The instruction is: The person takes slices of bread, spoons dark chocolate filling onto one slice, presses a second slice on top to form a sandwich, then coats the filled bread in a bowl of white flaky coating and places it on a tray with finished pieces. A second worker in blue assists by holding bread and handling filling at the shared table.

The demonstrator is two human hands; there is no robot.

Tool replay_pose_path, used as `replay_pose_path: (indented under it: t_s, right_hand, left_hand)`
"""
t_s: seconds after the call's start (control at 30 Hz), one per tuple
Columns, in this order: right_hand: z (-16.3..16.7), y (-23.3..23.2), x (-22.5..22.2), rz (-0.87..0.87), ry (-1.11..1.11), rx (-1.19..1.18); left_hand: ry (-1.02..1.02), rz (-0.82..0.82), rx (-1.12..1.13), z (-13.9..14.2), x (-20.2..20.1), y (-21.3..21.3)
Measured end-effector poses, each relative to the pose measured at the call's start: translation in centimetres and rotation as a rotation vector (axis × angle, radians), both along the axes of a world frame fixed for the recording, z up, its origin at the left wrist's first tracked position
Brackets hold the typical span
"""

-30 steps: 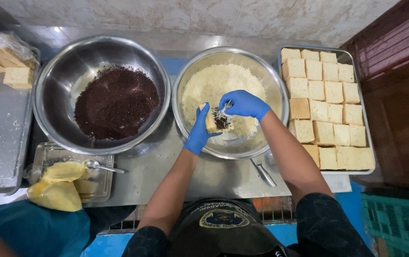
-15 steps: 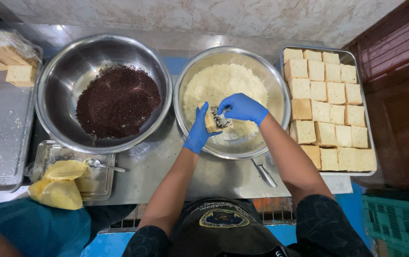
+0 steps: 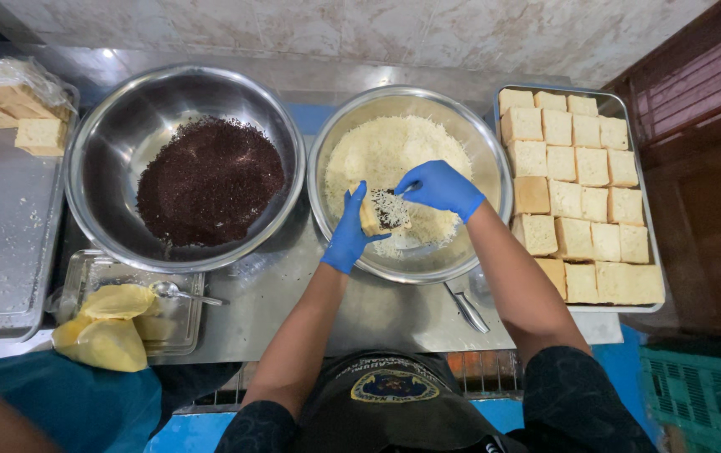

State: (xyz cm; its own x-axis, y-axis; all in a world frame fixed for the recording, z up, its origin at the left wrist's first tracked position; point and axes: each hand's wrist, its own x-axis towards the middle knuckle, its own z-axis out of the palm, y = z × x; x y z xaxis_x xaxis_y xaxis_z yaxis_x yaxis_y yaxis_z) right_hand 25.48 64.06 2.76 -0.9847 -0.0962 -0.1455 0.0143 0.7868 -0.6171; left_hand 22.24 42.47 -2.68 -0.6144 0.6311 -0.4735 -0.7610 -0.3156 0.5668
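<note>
Over the centre bowl point(image 3: 488, 210) of grated cheese, the left hand point(image 3: 350, 236) cups a bread slice point(image 3: 382, 213); right hand point(image 3: 439, 186) just right of it, fingers pinched together over its topping.

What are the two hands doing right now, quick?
Left hand: closed around a bread slice over the bowl of shredded cheese.
Right hand: fingers pinched just above the bread; what they hold cannot be told.
</note>
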Motion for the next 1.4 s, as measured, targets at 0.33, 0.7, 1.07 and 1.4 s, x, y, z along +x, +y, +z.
replay_pose_path:
  t_s: [0.33,0.7,1.07,1.4]
  right_hand:
    - [-3.0,1.7,3.5,-0.318,-0.045,-0.356]
    - [-10.0,-7.4,5.8,-0.803,-0.083,-1.405]
    - [-10.6,-14.4,3.7,-0.967,-0.040,-1.276]
    - [-6.1,7.3,7.1,-0.961,0.120,-1.234]
  left_hand:
    - [-0.089,-0.055,0.098,-1.3,-0.9,-0.9]
    - [0.525,-0.199,-0.420,-0.5,-0.8,-0.8]
    - [1.051,-0.294,-0.526,-3.8,-3.1,-5.3]
    - [0.045,0.473,-0.036,-1.0,-13.8,-27.7]
